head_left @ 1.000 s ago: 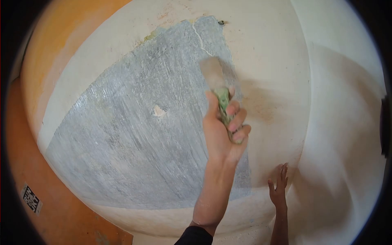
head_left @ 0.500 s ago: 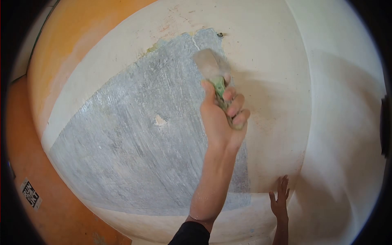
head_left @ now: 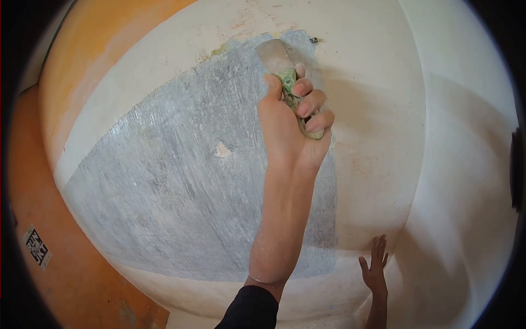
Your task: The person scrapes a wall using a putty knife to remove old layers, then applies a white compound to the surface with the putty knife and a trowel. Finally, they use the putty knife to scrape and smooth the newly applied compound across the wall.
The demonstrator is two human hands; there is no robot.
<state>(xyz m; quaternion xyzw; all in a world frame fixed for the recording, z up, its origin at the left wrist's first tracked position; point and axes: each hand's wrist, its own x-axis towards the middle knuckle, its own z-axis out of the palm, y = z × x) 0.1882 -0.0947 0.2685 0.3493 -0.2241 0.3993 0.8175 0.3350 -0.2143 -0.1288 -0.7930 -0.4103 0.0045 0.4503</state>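
My left hand (head_left: 293,118) is wrapped around the green, worn handle of a putty knife (head_left: 286,78), thumb along its left side and fingers curled over the right. The wide, dusty blade points up and overlaps the top of a grey patch (head_left: 181,181) on the pale wall. Lower right, my right hand (head_left: 375,271) is held flat against the wall with its fingers spread, just beyond the patch's lower right corner. It holds nothing.
A small pale chip (head_left: 222,149) marks the grey patch. Near its top right corner sits a small dark metal fitting (head_left: 313,40). Orange wall (head_left: 71,263) with a black-and-white sticker (head_left: 36,247) lies at left. White wall (head_left: 455,164) bends away at right.
My left hand has moved up and slightly left with the putty knife, its blade now nearer the patch's upper edge. My right hand keeps its place. The view has shifted a little.
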